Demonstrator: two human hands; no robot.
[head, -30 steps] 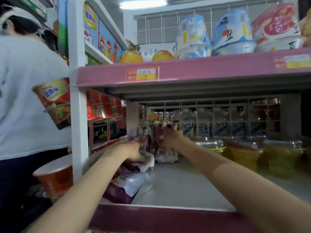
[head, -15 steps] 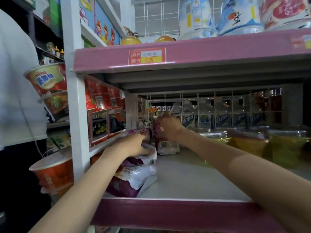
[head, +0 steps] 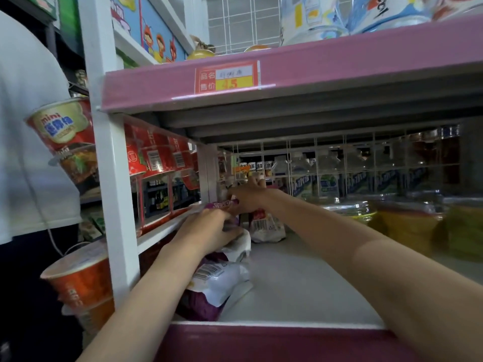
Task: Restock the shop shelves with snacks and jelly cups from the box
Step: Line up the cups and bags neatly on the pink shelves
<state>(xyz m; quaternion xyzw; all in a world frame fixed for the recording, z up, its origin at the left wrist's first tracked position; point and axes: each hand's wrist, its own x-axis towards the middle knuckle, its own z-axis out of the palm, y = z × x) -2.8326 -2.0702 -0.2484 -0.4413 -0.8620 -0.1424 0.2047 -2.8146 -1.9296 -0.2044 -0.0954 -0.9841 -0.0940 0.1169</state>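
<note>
Both arms reach into the shelf (head: pixel 300 288); left hand (head: pixel 209 228) and right hand (head: pixel 248 198) fingers grip purple snack packets (head: pixel 222 205).

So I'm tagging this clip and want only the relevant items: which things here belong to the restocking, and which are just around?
In the job:
left hand
right hand
purple snack packets
back packet
shelf

Just around:
noodle cups
price tag
water bottles
yellow tubs

Glossy plastic snack packets (head: pixel 222 280) on smooth matt shelf (head: pixel 300 288).
</note>
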